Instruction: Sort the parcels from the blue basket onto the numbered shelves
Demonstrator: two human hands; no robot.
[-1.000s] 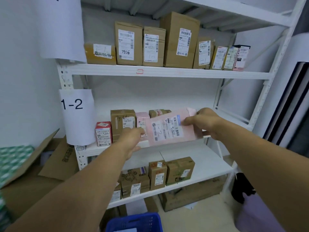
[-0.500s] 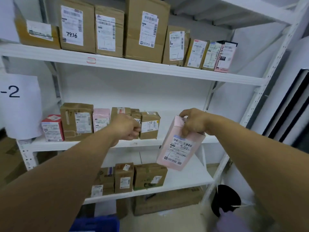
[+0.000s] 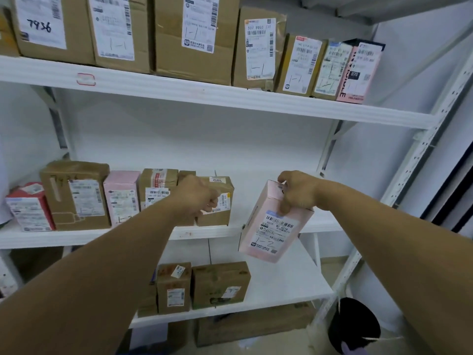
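1. The right hand [image 3: 298, 193] grips the upper end of the pink parcel [image 3: 273, 231], with fingers and thumb curled round it. The parcel hangs tilted in the air, in front of the edge of the middle shelf [image 3: 76, 237]. Its label faces the camera and is hand-marked "1-2".
2. The left hand [image 3: 198, 198] is curled into a fist with nothing visible in it. It sits in front of the brown parcel [image 3: 217, 201] at the right end of the middle-shelf row; whether it touches the parcel cannot be told.
3. Done so far: the top shelf [image 3: 230, 96] carries a full row of parcels, several marked "1-1". The middle shelf holds a shorter row, and the lower shelf [image 3: 281, 290] holds a few.
4. Left to do: the pink parcel is not yet set down. Judging by its mark, the bare stretch right of the brown parcel is its likely place. The blue basket is not clearly in view, so how many parcels remain cannot be told.
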